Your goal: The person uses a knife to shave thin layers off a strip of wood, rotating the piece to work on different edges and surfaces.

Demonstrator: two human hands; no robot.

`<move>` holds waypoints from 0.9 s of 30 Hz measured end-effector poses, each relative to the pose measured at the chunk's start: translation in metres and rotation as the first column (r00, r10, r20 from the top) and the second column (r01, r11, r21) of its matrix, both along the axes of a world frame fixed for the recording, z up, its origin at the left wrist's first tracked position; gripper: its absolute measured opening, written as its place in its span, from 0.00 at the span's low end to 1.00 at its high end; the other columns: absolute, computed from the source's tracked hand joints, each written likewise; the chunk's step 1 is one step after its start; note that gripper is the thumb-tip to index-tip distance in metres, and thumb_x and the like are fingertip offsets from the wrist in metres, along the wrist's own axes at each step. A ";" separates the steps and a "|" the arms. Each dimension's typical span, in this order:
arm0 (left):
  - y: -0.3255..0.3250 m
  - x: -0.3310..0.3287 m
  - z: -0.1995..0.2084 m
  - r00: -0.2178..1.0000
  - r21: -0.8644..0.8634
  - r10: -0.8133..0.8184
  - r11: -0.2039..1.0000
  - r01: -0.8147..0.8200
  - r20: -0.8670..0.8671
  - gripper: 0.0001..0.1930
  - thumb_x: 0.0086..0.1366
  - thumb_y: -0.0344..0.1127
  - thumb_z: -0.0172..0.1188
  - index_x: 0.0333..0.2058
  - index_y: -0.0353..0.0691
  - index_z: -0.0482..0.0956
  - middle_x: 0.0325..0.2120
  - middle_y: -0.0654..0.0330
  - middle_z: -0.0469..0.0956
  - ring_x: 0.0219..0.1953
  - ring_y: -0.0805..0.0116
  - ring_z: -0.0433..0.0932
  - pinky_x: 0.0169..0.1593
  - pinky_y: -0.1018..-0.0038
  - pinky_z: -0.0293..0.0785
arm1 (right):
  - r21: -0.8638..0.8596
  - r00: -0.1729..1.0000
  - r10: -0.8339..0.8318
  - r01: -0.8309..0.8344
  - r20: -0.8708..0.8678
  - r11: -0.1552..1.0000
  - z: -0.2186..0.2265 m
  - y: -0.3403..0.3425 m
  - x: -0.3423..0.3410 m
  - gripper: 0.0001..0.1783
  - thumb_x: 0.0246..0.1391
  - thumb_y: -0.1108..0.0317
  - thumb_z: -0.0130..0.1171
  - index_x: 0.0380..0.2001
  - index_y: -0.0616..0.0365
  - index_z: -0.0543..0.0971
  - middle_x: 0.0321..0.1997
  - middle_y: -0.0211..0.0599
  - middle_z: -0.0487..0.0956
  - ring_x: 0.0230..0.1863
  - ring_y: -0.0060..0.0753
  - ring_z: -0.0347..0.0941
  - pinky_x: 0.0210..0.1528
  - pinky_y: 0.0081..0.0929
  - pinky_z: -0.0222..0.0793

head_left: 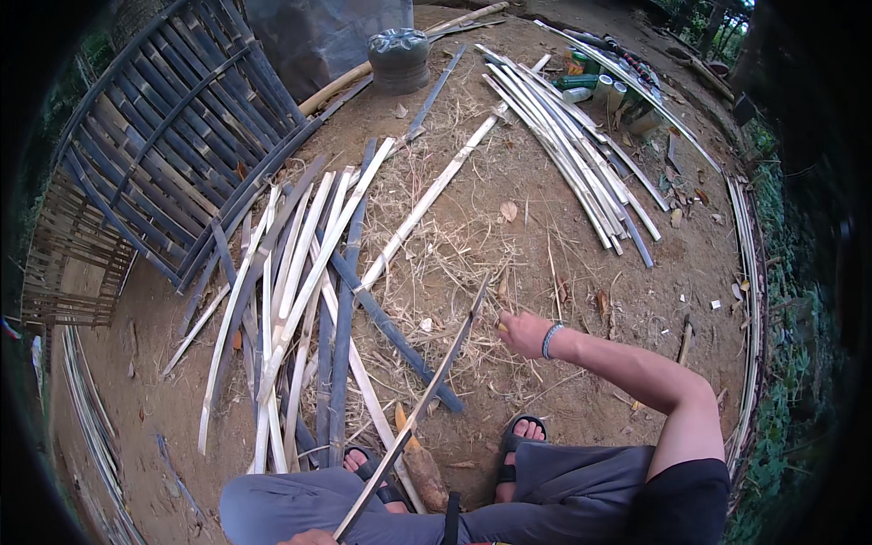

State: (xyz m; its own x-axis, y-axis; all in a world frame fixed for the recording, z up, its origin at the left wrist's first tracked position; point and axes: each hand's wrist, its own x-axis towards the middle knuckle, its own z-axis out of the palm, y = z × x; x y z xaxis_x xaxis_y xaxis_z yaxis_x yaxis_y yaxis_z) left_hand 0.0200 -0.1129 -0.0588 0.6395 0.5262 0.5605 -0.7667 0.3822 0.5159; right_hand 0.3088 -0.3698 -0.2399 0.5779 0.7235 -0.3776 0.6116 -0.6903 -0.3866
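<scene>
At the lower edge my left hand [311, 538], only partly in view, is closed on the near end of a long bamboo strip [420, 407]. The strip slants up and away to the right, pale along one side and dark along the other. My right hand [524, 334] is closed beside the strip's far part, with a braided band on the wrist. A small yellowish bit shows at its fingers; the rest of what it grips is hidden. Between my sandalled feet, under the strip, lies a thick wooden piece [422, 472] with an orange-yellow cut tip.
Split bamboo strips [295, 263] lie heaped at left, and another bundle [581, 150] lies at far right. A dark bamboo slat panel [173, 136] leans at far left. A dark round container [399, 64] stands at the back, near bottles and cans [590, 86]. Shavings [436, 222] litter the dirt.
</scene>
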 end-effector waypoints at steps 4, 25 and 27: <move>-0.001 -0.001 0.001 0.998 -0.005 0.045 0.999 -0.045 -0.046 0.24 0.54 0.41 0.60 0.05 0.46 0.60 0.01 0.70 0.53 0.05 0.80 0.45 0.17 0.79 0.45 | 0.134 0.980 0.057 -0.031 -0.192 0.991 0.052 0.035 -0.046 0.17 0.63 0.59 0.44 0.40 0.65 0.65 0.24 0.57 0.78 0.30 0.59 0.77 0.34 0.49 0.74; 0.008 -0.004 -0.009 0.999 0.072 0.049 0.996 -0.048 -0.016 0.26 0.57 0.43 0.57 0.05 0.47 0.57 0.03 0.70 0.51 0.07 0.79 0.46 0.19 0.79 0.49 | 0.121 0.975 0.065 -0.040 -0.214 0.992 0.034 0.023 -0.026 0.17 0.62 0.57 0.46 0.41 0.61 0.66 0.26 0.58 0.78 0.32 0.60 0.77 0.34 0.51 0.73; 0.016 -0.007 -0.012 0.994 0.093 0.090 0.992 -0.085 -0.056 0.26 0.57 0.44 0.57 0.05 0.47 0.57 0.03 0.70 0.51 0.07 0.79 0.47 0.18 0.79 0.49 | 0.096 0.981 0.082 -0.065 -0.178 0.993 0.016 0.009 -0.013 0.17 0.62 0.56 0.46 0.40 0.61 0.67 0.26 0.58 0.78 0.32 0.61 0.76 0.35 0.51 0.72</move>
State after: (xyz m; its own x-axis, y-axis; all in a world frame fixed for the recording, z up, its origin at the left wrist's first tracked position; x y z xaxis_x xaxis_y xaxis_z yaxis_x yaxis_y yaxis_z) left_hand 0.0134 -0.0971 -0.0704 0.6273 0.5309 0.5698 -0.7615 0.2650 0.5915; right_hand 0.2956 -0.3613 -0.2235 0.4495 0.7971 -0.4032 0.5733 -0.6036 -0.5540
